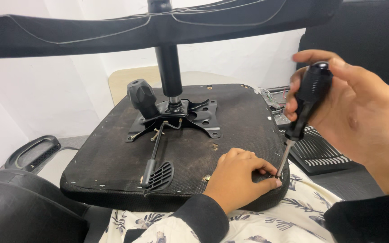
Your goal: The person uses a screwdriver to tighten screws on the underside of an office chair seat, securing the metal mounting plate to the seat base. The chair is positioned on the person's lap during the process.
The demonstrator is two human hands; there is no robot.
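Here, in the head view, an upturned chair seat [113, 153] is laid across the lap, its black fabric underside facing up, with the metal tilt mechanism [176, 118] and gas column [169, 67] rising from its middle. A black screwdriver [303, 105] is held in the right hand [361, 112], and its tip is set down at the seat's near right edge, where a small screw or fitting [273, 176] appears to be steadied; the part itself is too small to be told clearly.

The step in hand is judged to be the driving or loosening of a fastener at that edge. The next move is judged to call for the blade being kept seated and the shaft held steady along its slanted line while the handle is turned.

The left hand [239, 177] is laid knuckles-up on the seat, with its fingertips [266, 173] pinched together around the screwdriver's tip. The right hand is raised above and to the right, palm turned inward, with its grip wrapped loosely around the handle's top, thumb and fingers curled on it. A lever paddle [157, 176] and a round knob [141, 95] are seen left of the work, well apart from both hands.
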